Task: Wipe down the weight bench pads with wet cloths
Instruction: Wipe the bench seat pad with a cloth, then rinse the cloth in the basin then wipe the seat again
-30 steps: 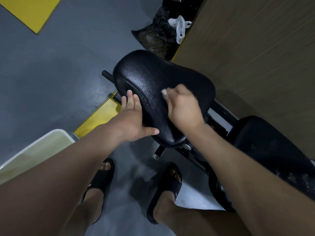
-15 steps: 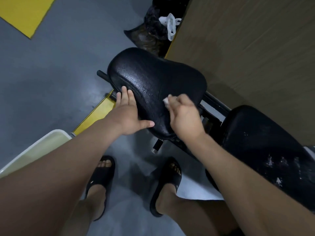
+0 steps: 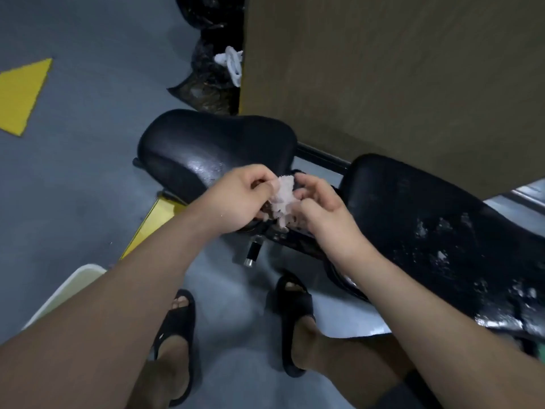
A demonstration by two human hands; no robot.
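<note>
Nearest us, our feet in black sandals [image 3: 295,304] stand on the grey floor [image 3: 88,178], with the rim of a white tub [image 3: 70,286] at our left side. Just beyond them our left hand [image 3: 239,199] and right hand [image 3: 321,208] meet in the air above the near edge of the black seat pad [image 3: 206,149]. They hold the pale, crumpled wet cloth [image 3: 283,196] between them. The fingers [image 3: 261,176] of each are curled in and pinch its folds, so neither hand is free and neither touches the pad. That is the change: a moment ago the right hand was rubbing the wet cloth across the seat pad while the left hand lay flat on the pad's left edge to steady it, and now both have lifted off. We take this as a pause to regather the wet cloth or turn it to a fresher face, not as the end of the wiping. The seat pad glistens with a damp sheen near its middle, which suggests it has had its pass; whether its far edge got one we cannot tell. To the right the long back pad [image 3: 427,225] is flecked with pale patches, and we judge it the part left to do. Farther off, a black bag [image 3: 211,84] sits against the brown wall panel [image 3: 383,84].
</note>
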